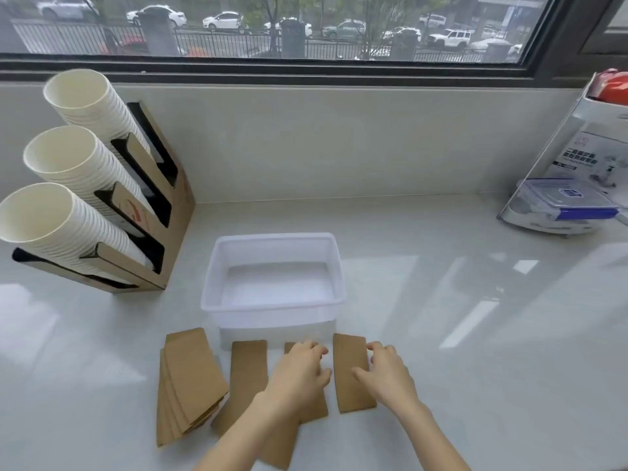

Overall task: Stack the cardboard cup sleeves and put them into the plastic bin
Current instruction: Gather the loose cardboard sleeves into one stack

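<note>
An empty translucent plastic bin (217, 266) stands on the white counter, just beyond my hands. Flat brown cardboard cup sleeves lie in front of it. A fanned stack of several sleeves (188, 385) lies at the left, with a single sleeve (246, 375) beside it. My left hand (299, 372) rests palm down on a middle sleeve (316, 411), covering most of it. My right hand (387, 372) has its fingers spread on the right edge of the rightmost sleeve (350, 379), thumb lying on top. Another sleeve (278, 450) pokes out under my left forearm.
A cardboard holder (170, 212) with three slanted stacks of white paper cups (61, 158) stands at the left. A lidded clear box (567, 198) sits on a tilted white carton (584, 154) at the right. A window sill runs along the back wall.
</note>
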Action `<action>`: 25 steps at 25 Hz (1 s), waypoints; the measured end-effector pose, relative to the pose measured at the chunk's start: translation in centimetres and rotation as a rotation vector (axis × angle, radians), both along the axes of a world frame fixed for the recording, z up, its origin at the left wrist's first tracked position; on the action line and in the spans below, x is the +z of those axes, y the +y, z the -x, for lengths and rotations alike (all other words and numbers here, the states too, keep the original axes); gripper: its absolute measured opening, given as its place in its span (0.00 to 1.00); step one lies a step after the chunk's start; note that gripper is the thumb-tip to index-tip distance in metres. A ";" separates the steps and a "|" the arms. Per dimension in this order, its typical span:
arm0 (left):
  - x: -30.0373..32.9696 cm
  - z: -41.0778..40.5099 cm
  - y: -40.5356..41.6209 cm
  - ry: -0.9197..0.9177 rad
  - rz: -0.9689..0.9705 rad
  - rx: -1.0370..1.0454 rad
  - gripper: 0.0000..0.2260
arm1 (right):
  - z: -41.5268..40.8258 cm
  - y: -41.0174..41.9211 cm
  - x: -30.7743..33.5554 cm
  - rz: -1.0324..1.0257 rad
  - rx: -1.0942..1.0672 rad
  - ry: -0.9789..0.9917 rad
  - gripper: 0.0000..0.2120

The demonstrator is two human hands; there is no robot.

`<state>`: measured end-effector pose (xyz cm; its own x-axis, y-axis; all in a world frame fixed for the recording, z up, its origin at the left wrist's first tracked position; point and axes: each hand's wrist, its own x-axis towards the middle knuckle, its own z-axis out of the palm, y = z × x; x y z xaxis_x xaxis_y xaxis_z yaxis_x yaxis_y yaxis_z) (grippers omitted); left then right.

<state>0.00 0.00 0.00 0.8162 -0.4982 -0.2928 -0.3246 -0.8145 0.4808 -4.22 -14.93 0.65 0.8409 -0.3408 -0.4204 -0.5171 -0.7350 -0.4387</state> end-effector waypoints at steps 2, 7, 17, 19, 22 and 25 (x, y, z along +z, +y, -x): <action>-0.5 0.2 -0.4 -0.021 -0.067 -0.021 0.21 | 0.0 0.1 -0.1 0.014 -0.002 0.017 0.26; -1.5 0.7 -1.5 -0.032 -0.154 -0.046 0.23 | -0.1 0.2 -0.7 0.024 0.032 0.076 0.25; -2.0 1.2 -2.3 0.140 0.032 0.085 0.21 | -0.8 0.4 -1.2 -0.106 -0.198 -0.015 0.17; -1.9 1.0 -2.2 0.209 0.114 0.143 0.20 | -0.7 0.0 -1.1 -0.262 -0.292 -0.080 0.15; -1.3 0.5 -2.1 0.236 0.242 0.220 0.18 | -0.4 -0.2 -0.7 -0.475 -0.411 -0.162 0.15; -0.7 -0.1 -1.5 0.261 0.415 0.381 0.17 | -0.6 -0.1 -0.2 -0.641 -0.442 -0.235 0.13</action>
